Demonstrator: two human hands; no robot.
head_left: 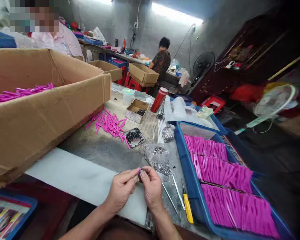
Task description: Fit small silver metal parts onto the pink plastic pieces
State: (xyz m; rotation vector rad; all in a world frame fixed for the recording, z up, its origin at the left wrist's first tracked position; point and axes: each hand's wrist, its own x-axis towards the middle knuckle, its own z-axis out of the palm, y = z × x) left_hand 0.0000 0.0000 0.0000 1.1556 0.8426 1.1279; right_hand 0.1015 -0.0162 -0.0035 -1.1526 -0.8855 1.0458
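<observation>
From my distant seat I took the blue crate [190, 173] as my landmark. Left of it, the left hand [123, 186] and the right hand [152, 188] met, thumb and fingertips of each drawn into a narrow pinch on one small pink piece [139, 170]. The fingers hid most of it, so I could not fairly tell whether anything was joined to it. For such close finger work, I judged, one hand had best anchor the piece while the other made small, straight movements without bending it. I would have worked over the white sheet [85, 176], also left of the crate, where a dropped bit should show. A slim pale tool [178, 191] and a yellow-handled screwdriver [188, 206] lay between the crate and the right hand, near enough if fingertips proved too blunt.
</observation>
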